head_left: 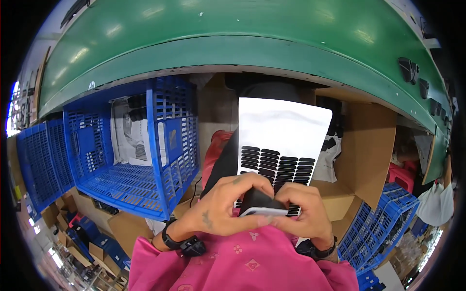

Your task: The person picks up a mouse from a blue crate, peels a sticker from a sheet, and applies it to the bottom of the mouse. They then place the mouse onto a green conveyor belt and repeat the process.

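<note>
My left hand (225,206) and my right hand (307,209) are close together above my lap. Between them they grip a small black part with a pale grey edge (258,199), fingers curled round its far side and both thumbs meeting on its near edge. What the part belongs to cannot be made out. Beneath and beyond my hands lies a white sheet (284,121) with columns of dark, rounded strips that look like stickers (276,167). My hands cover the sheet's near end.
A blue plastic crate (158,145) on the left holds papers and black pieces. An opened cardboard box (364,145) stands at the right, with another blue crate (381,228) below. The green table (233,48) spans the far side, black parts (409,70) at its right end.
</note>
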Demonstrator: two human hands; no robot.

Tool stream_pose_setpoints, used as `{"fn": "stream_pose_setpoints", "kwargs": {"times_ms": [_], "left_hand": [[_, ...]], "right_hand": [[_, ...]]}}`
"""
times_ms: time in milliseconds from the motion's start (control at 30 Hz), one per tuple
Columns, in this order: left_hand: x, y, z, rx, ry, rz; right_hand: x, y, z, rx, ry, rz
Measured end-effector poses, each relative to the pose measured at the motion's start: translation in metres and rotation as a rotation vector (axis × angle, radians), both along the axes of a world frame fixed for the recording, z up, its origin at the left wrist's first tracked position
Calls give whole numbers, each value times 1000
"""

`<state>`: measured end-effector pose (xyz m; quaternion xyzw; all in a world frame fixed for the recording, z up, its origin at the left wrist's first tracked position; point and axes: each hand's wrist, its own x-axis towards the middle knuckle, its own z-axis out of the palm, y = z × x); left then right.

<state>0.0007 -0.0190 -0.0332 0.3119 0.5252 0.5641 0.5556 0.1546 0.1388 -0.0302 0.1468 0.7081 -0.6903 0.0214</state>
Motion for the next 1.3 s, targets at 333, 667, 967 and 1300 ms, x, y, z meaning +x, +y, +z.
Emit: {"fn": "stream_pose_setpoints", "kwargs": {"times_ms": [333, 667, 967, 1300], "left_hand": [[-17, -34, -15, -122, 21, 256], [24, 4, -70, 65, -234, 410], [17, -1, -76, 95, -242, 409], [8, -21, -55, 161, 39, 581]], "right_hand": [[-26, -19, -21, 534, -76, -314], [-15, -25, -31, 1343, -91, -452], [-31, -32, -25, 1273, -20, -442], [-19, -37, -37, 1059, 10, -562]]}}
